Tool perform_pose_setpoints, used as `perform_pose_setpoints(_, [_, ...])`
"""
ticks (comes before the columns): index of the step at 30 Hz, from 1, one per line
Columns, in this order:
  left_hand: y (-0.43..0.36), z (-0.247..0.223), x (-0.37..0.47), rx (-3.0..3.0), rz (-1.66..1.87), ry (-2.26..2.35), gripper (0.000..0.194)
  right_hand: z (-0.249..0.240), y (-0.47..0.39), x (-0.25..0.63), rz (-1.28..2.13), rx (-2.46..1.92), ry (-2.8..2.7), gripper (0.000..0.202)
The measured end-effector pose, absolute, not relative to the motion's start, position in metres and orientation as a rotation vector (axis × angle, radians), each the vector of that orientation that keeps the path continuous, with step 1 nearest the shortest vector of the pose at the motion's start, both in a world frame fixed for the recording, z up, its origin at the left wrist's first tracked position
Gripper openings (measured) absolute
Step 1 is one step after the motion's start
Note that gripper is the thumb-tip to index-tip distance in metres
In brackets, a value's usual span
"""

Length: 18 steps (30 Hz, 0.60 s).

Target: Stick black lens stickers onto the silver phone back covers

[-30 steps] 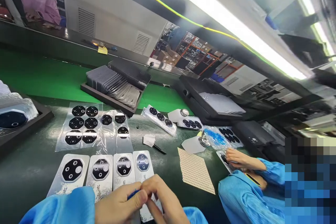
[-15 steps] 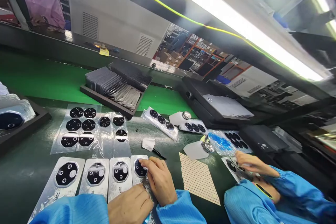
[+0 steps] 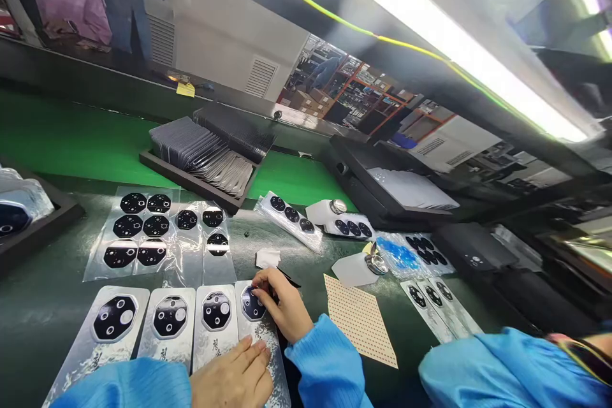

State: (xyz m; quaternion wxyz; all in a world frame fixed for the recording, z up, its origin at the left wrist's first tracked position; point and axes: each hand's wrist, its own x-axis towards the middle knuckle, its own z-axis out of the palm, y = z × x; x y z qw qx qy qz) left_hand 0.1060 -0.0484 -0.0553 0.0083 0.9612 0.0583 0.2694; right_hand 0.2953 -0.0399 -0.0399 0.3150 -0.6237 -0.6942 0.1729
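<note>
Slid right hand (image 3: 282, 306) fingertips onto camera lens cover (image 3: 252, 303), pressing it down, left hand (image 3: 234, 379) spread flat steadying phone back cover (image 3: 261, 347).

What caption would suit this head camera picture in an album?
Right hand presses on the camera ring of the fourth phone back cover while the left hand steadies it.

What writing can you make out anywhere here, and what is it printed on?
No text can be read for certain.
Dark brush-style characters on the four silver back covers: too blurred to read.
Yellow note on the far ledge: too small to read.
Dotted sheet: only dots, no words.
</note>
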Motion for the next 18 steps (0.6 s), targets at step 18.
perform_pose_setpoints(18, [-0.049, -0.057, 0.105, 3.018, 0.829, 0.147, 0.023, -0.035, -0.021, 0.303, 0.546, -1.527, -2.108, 0.016])
